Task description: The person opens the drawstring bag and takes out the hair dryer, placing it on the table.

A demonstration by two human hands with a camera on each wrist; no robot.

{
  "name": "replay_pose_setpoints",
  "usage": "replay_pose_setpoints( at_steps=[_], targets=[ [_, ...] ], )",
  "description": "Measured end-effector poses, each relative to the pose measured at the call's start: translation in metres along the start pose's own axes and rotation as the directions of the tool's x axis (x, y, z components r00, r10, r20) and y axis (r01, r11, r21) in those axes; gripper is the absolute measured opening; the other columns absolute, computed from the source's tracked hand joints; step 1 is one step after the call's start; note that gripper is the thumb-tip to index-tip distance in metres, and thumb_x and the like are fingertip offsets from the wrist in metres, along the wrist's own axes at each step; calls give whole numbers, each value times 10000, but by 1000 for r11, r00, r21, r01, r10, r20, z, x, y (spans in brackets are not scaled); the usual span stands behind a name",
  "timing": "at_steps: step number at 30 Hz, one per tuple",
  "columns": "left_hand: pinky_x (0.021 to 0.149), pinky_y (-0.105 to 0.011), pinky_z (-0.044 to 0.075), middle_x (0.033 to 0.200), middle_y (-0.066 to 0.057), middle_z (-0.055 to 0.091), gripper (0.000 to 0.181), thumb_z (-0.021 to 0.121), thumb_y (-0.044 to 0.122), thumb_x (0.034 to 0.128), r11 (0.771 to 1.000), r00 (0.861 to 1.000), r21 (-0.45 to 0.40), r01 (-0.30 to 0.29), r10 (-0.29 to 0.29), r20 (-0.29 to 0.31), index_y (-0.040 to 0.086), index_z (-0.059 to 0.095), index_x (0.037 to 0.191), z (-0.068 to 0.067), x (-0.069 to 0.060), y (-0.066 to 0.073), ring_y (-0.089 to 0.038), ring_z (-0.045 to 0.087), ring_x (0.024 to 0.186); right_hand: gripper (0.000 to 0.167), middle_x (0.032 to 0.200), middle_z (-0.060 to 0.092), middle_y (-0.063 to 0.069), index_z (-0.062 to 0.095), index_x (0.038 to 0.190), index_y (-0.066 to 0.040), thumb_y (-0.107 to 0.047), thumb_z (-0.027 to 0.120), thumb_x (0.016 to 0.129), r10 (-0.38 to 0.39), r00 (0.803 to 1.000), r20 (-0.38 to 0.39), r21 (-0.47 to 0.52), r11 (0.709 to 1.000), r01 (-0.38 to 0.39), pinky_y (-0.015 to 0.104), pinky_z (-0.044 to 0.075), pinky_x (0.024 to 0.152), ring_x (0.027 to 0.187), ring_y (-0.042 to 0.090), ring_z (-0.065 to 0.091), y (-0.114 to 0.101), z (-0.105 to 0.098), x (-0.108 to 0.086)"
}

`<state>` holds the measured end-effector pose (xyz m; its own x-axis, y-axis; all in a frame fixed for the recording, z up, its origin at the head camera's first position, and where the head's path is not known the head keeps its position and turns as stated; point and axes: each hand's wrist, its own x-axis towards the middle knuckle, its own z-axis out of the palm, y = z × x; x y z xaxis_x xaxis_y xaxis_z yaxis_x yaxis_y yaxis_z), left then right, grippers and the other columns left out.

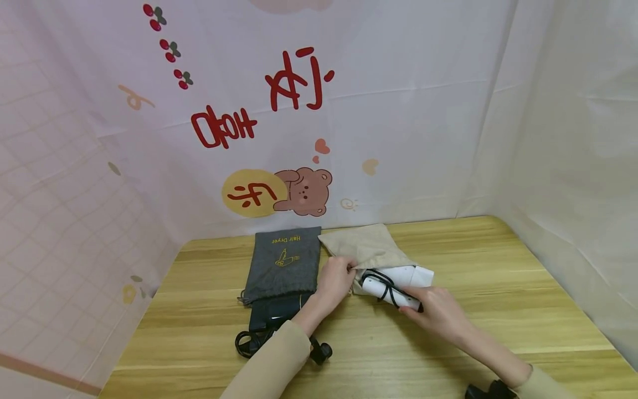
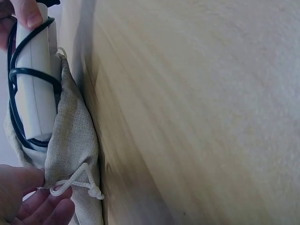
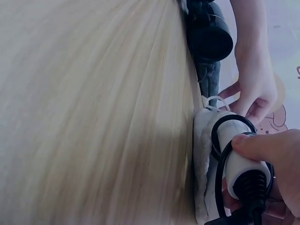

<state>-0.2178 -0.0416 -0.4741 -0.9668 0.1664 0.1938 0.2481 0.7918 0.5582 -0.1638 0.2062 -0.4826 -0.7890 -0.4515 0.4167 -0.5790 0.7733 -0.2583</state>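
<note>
A white hair dryer [image 1: 405, 274] lies half inside a beige drawstring pouch [image 1: 366, 244], its black cord [image 2: 35, 72] wound round the handle. My right hand [image 1: 441, 313] grips the handle end, thumb on top, close to where the cord leaves it [image 3: 253, 187]. At the pouch's mouth, my left hand [image 1: 336, 280] pinches the cloth edge between thumb and fingers, beside the knotted white drawstring [image 2: 77, 180]. The part of the dryer inside the pouch is hidden.
To the left lies a grey drawstring bag [image 1: 286, 260] printed "Hair Dryer", with a black hair dryer [image 3: 211, 42] sticking out of its mouth. That dryer's black cord [image 1: 245, 344] is bundled below, partly behind my left sleeve. A printed cloth [image 1: 423, 138] hangs behind the wooden table [image 1: 498, 288].
</note>
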Motion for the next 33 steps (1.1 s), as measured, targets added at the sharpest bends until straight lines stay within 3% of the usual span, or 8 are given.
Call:
replay_pose_setpoints(
  at_steps=[6, 12, 21, 33],
  targets=[
    [714, -267, 591, 1048, -75, 827, 172, 697, 34, 978, 1000, 1000, -18, 0, 0, -10, 111, 829, 1057, -1, 2, -2, -189, 770, 872, 394, 926, 827, 29, 808, 1131, -92, -202, 918, 769, -38, 999, -15, 11, 999, 38, 283, 510, 604, 707, 21, 629, 8, -3, -3],
    [723, -259, 591, 1018, -68, 825, 168, 699, 44, 978, 999, 1000, -54, 6, -7, -14, 109, 828, 1064, -1, 4, -1, -189, 769, 883, 415, 923, 827, -1, 806, 1137, -121, -191, 926, 746, -102, 994, -44, 11, 995, 102, 308, 553, 649, 760, 77, 709, 18, -9, -7],
    [692, -251, 582, 1040, -65, 824, 172, 695, 84, 994, 998, 999, -51, 46, -46, -3, 127, 829, 1093, -6, 7, 0, -174, 764, 865, 445, 885, 814, -35, 805, 1128, -140, -136, 941, 705, -189, 978, -92, 68, 978, 196, 238, 483, 613, 746, -44, 618, 26, -15, -13],
    [652, -222, 548, 988, -40, 823, 135, 720, 105, 984, 998, 998, -45, 48, -50, -36, 132, 833, 1052, -8, 12, -1, -147, 751, 825, 466, 905, 823, -28, 809, 1122, -134, -112, 945, 676, -207, 972, -111, 81, 973, 217, 200, 478, 624, 780, -74, 610, 30, -17, -20]
  ],
)
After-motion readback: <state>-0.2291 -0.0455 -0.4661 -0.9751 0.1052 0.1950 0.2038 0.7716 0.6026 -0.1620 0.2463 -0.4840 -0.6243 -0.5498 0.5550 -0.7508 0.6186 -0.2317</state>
